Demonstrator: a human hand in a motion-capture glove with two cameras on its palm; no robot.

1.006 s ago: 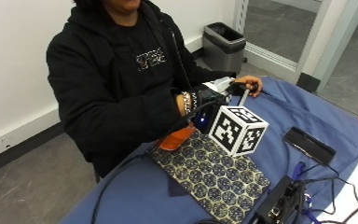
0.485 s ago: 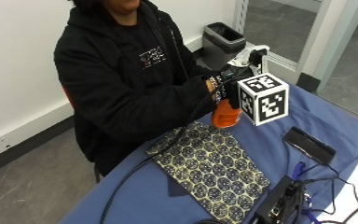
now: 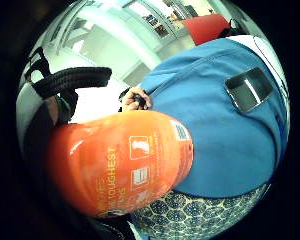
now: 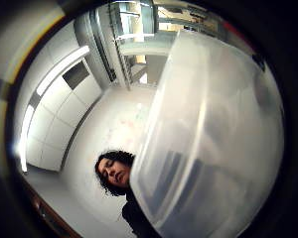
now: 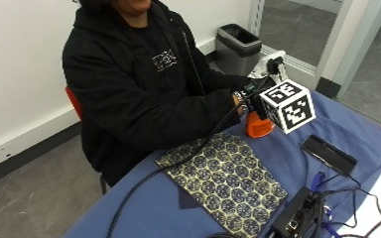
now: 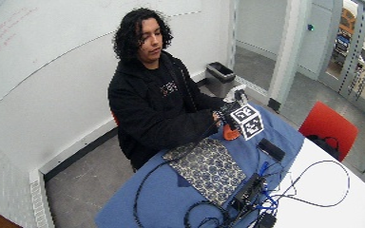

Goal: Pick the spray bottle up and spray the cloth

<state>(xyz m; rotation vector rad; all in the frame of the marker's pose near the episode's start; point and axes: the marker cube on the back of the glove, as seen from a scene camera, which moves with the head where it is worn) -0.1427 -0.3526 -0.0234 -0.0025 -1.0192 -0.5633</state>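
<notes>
Spray bottle [image 5: 258,125] – upright, off table | R grip [image 5: 253,101] wrapped round it

Even, bright ceiling light, soft shadows. Palm views bend hard at their dark rims (fisheye). The bottle [image 3: 120,165] shows glare, looming blurred close up.

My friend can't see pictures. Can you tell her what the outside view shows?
A seated person's gloved right hand holds an orange spray bottle up over a blue table. A patterned cloth lies flat on the table, and a dark phone sits nearby.
</notes>
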